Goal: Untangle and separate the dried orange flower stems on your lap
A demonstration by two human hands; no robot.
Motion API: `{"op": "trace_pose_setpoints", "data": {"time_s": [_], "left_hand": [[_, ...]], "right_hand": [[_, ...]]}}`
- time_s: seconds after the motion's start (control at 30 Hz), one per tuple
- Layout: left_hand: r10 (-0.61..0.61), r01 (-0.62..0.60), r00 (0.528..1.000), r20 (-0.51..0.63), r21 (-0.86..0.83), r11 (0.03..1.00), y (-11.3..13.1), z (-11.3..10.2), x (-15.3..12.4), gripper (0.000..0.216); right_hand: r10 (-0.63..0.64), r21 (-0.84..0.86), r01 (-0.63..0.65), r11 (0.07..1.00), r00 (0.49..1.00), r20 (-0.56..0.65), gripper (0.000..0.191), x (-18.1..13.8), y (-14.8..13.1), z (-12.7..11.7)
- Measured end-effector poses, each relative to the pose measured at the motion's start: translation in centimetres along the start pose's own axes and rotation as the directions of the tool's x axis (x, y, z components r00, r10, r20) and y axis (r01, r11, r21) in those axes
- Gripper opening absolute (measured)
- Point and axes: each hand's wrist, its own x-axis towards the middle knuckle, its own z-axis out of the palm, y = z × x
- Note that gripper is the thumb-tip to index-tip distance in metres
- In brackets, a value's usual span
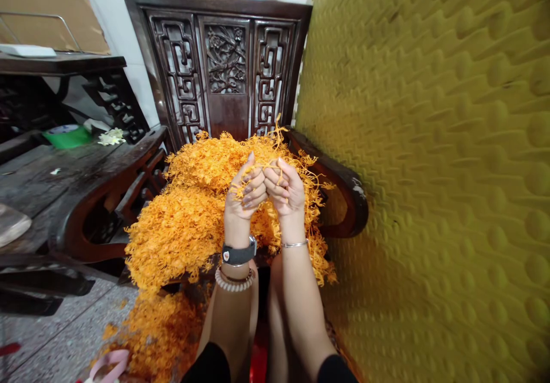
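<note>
Setting: white tiled wall (129, 34) at the back, speckled stone floor (47, 337) below.
Chair: dark carved wooden chair (226, 56), with a fretwork back and curved armrests, facing the camera.
Heap: orange heap (189, 217) of fine, frilly sprigs covering the chair seat and spilling over its front edge.
Floor pile: a smaller orange pile (158, 326) on the floor just below the seat.
Held piece: orange sprig (265, 167), raised above the heap in front of the chair back, stretched between the two hands.
Left hand (246, 191): palm toward the camera, fingers curled in, thumb and fingertips pinching one end of the sprig.
Right hand (286, 191): just beside the left, knuckles touching or nearly so, fingers curled, pinching the other end of the sprig.
Wrist items: dark watch (238, 253) and bead bracelet (234, 283) on the left wrist, thin silver bangle (294, 244) on the right.
Right side: yellow embossed panel (429, 171), standing close beside the chair's armrest.
Left side: dark wooden table (38, 177) carrying a green lid (69, 137) and white flower bits (112, 137).
Lower edge: pink strap (109, 363) on the floor near the orange pile.
</note>
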Motion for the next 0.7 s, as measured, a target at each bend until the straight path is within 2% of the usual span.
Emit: {"op": "trace_pose_setpoints", "data": {"time_s": [0.1,0.2,0.27,0.37,0.4,0.47,0.5,0.57,0.7], "left_hand": [[0.042,-0.042,0.999,-0.005,0.028,0.999,-0.5,0.5,0.1,0.055],[0.208,-0.201,0.975,-0.078,0.086,0.976,-1.6,1.3,0.4,0.051],[0.344,-0.329,0.927,-0.151,0.115,0.937,-2.3,1.4,0.8,0.050],[0.511,-0.486,0.826,-0.238,0.159,0.859,-2.6,0.3,1.2,0.050],[0.560,-0.532,0.789,-0.253,0.177,0.828,-2.4,-0.3,1.3,0.050],[0.618,-0.589,0.744,-0.255,0.188,0.786,-1.8,-1.7,1.3,0.049],[0.622,-0.598,0.742,-0.249,0.172,0.783,-1.4,-2.3,1.3,0.048],[0.585,-0.581,0.776,-0.234,0.096,0.809,-0.7,-3.0,1.1,0.045],[0.402,-0.409,0.897,-0.184,0.001,0.913,0.1,-2.4,1.0,0.038]], "right_hand": [[-0.012,0.029,0.012,1.000,1.000,0.007,0.042,0.1,-0.1,0.0],[-0.061,0.030,0.062,0.998,0.998,-0.023,0.043,0.1,-0.3,-0.4],[-0.201,0.026,0.204,0.979,0.975,-0.096,0.045,0.0,-0.6,-1.1],[-0.469,-0.002,0.483,0.876,0.849,-0.244,0.051,-0.4,-1.3,-2.3],[-0.500,-0.031,0.512,0.859,0.822,-0.271,0.051,-0.5,-1.5,-2.6],[-0.453,-0.123,0.436,0.891,0.845,-0.285,0.049,-0.7,-1.9,-2.8],[-0.404,-0.180,0.365,0.913,0.869,-0.287,0.047,-0.7,-1.9,-2.8],[-0.335,-0.288,0.250,0.925,0.892,-0.303,0.045,-0.6,-1.8,-2.3],[-0.341,-0.402,0.195,0.895,0.878,-0.335,0.039,0.0,-1.1,-1.1]]}}
